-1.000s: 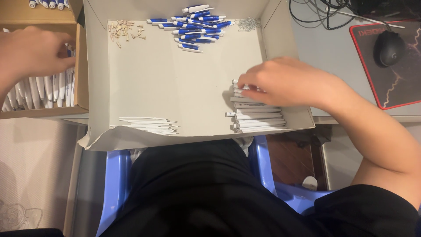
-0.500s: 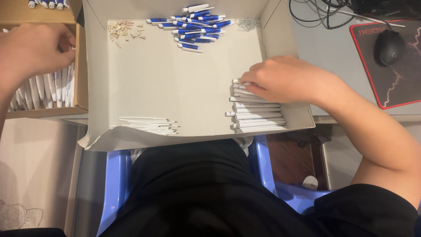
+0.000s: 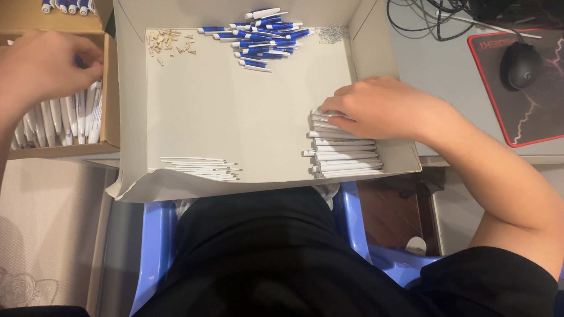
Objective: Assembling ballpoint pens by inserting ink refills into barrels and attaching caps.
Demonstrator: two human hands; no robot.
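Right hand grip closed on white pen barrels, left hand in side box, grip unclear

Sitting on a blue plastic chair at a grey desk. Lying on the desk at the right, a black mouse mat with a red border, a black computer mouse resting on it, dark cables trailing behind. Showing below, dark reddish floor and a pale patterned surface at the left.
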